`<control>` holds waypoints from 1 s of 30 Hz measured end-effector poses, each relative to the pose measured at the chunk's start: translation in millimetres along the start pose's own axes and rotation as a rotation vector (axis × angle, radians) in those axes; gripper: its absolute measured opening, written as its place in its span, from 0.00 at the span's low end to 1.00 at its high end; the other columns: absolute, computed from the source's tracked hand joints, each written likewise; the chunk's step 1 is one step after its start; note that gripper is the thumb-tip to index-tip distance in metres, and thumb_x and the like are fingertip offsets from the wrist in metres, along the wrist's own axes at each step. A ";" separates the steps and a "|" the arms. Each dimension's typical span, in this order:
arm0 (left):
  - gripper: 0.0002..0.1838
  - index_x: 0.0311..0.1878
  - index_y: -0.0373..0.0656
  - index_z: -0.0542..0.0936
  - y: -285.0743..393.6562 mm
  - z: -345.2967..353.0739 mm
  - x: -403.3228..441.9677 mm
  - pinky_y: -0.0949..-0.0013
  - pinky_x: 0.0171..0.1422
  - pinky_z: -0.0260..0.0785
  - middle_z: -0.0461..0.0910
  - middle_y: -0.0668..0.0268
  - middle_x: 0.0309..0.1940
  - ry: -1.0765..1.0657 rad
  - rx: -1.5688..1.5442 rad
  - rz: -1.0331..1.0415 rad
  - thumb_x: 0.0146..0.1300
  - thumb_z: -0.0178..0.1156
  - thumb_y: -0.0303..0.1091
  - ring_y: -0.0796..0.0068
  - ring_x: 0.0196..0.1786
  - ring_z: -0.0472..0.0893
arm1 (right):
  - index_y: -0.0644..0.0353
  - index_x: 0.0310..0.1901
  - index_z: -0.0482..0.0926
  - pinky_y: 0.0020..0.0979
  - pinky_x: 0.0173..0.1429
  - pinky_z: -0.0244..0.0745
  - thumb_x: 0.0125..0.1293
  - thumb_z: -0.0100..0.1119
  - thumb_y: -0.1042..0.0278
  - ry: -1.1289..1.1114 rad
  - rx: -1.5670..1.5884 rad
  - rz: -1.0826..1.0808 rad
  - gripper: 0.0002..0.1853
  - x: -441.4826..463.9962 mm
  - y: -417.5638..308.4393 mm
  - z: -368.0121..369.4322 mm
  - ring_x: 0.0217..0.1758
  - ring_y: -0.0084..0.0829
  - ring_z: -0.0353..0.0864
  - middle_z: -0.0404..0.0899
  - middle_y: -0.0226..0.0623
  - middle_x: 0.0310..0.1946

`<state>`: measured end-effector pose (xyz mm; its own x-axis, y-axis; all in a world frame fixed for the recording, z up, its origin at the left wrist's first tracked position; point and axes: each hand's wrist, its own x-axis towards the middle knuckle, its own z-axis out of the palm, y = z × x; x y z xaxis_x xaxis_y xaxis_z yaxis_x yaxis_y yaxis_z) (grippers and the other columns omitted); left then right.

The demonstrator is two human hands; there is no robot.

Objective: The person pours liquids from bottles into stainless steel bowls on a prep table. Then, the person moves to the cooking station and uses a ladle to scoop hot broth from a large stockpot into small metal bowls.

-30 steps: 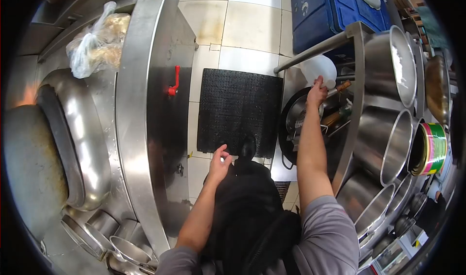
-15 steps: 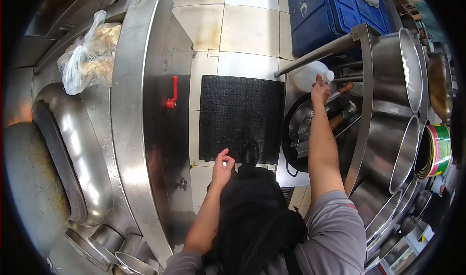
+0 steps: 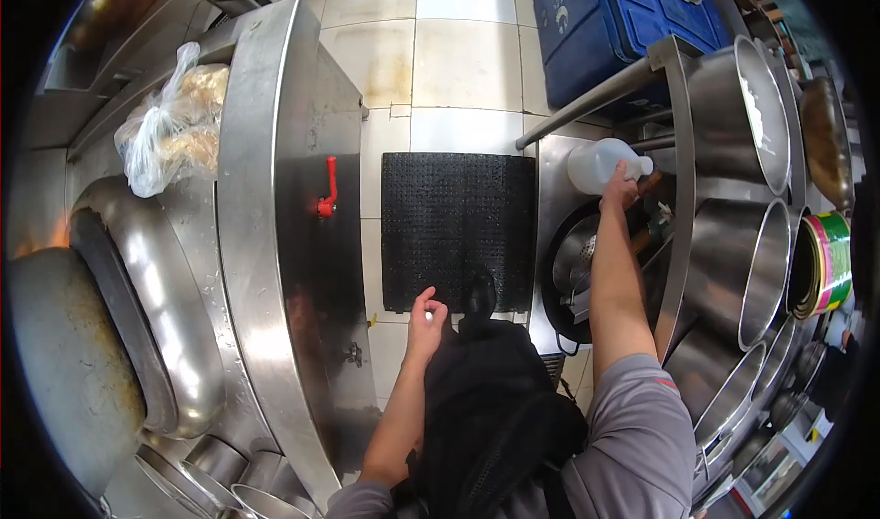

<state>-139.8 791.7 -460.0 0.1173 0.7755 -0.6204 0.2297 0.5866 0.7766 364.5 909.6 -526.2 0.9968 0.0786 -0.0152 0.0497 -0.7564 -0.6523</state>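
My right hand is closed on the translucent white jug, close to its neck. The jug lies tilted, its neck pointing right, over the steel lower shelf. Just below that hand, a black wok holds a perforated ladle and other utensils. In front of my body, above the edge of the black mat, my left hand has curled fingers around a small white object, too small to name.
Left stands a steel counter with a red valve handle, a bagged bundle and a large wok. Steel pots fill the right rack beside its upright post. A blue bin is beyond.
The jug has turned from behind my right hand to lie with its neck rightward. My left hand stays curled at about the same place. The view has shifted slightly.
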 end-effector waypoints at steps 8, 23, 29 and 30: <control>0.28 0.67 0.41 0.70 51.5 -5.9 -28.5 0.76 0.50 0.68 0.73 0.68 0.48 -0.053 -0.186 -0.208 0.62 0.52 0.19 0.81 0.44 0.74 | 0.71 0.50 0.72 0.52 0.66 0.62 0.63 0.62 0.51 0.035 0.039 -0.114 0.28 -158.7 -20.0 -51.4 0.59 0.56 0.68 0.69 0.60 0.52; 0.09 0.39 0.47 0.73 164.0 -29.9 -83.1 0.74 0.29 0.62 0.67 0.74 0.26 -0.416 0.101 0.179 0.70 0.55 0.42 0.83 0.29 0.69 | 0.59 0.47 0.78 0.44 0.52 0.76 0.70 0.55 0.58 -1.115 0.136 -0.888 0.13 -334.7 -159.3 -516.6 0.49 0.47 0.79 0.76 0.43 0.46; 0.18 0.34 0.50 0.69 310.4 12.4 -237.3 0.78 0.23 0.55 0.64 0.77 0.25 -0.760 -0.094 0.136 0.76 0.47 0.52 0.84 0.22 0.64 | 0.60 0.49 0.76 0.42 0.58 0.74 0.64 0.62 0.67 -0.614 0.310 -1.129 0.14 -337.1 -145.9 -652.5 0.56 0.45 0.75 0.72 0.44 0.55; 0.21 0.34 0.49 0.70 327.0 23.9 -272.6 0.76 0.26 0.60 0.67 0.76 0.27 -0.939 -0.086 0.139 0.77 0.45 0.56 0.82 0.26 0.68 | 0.60 0.50 0.76 0.42 0.58 0.74 0.63 0.63 0.67 -0.540 0.331 -1.154 0.15 -339.3 -140.5 -674.4 0.57 0.46 0.75 0.72 0.44 0.56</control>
<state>-73.6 766.6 -39.6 0.8749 0.3570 -0.3273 0.0879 0.5476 0.8321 61.6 551.2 81.7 0.2377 0.8741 0.4236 0.7555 0.1077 -0.6462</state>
